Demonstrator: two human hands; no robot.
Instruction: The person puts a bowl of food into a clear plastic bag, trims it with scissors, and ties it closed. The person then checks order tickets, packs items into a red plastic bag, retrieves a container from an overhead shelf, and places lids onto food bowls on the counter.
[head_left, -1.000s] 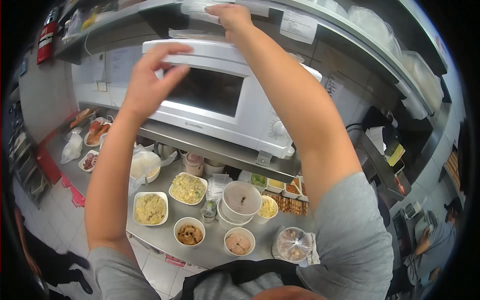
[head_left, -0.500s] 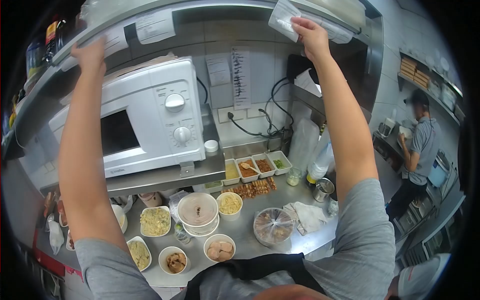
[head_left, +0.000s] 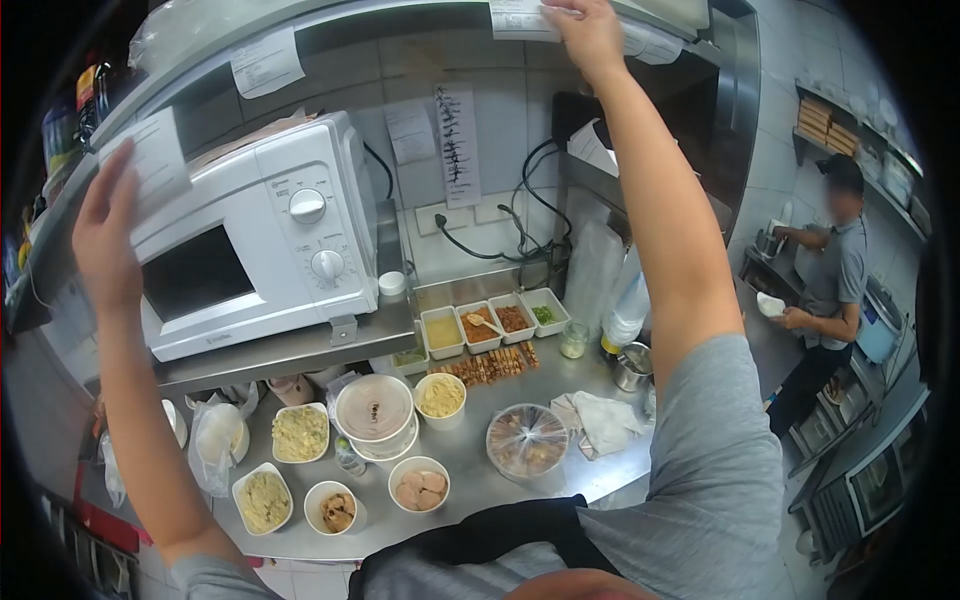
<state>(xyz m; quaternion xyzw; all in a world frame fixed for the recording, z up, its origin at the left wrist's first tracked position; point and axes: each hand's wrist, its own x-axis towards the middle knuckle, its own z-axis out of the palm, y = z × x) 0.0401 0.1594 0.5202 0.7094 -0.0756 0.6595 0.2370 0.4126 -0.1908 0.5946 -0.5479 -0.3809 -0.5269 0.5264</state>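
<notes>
Up at the metal shelf rail (head_left: pixel 390 14), my right hand (head_left: pixel 588 38) pinches a printed paper slip (head_left: pixel 522 22) against the edge. My left hand (head_left: pixel 108 230) is raised beside another paper slip (head_left: pixel 158 160) at the rail's left end, its fingers stretched up and apart. The fingertips overlap that slip's left edge, and both are smeared by motion. A third slip (head_left: pixel 267 64) hangs from the rail between my hands. Below my left hand stands a white microwave (head_left: pixel 300 255) on a metal shelf.
On the steel counter stand tubs of food, a lidded container (head_left: pixel 375 407), a plastic-covered bowl (head_left: pixel 527 442), a cloth (head_left: pixel 605 425) and small trays of toppings (head_left: pixel 480 325). Cables (head_left: pixel 530 215) hang by the wall. A co-worker (head_left: pixel 835 260) stands at the right, holding a white bowl (head_left: pixel 770 304).
My left hand has come down and off the rail, its fingers apart. My right hand has moved left and up with its slip, now flatter against the rail. The co-worker has turned and reaches out.
</notes>
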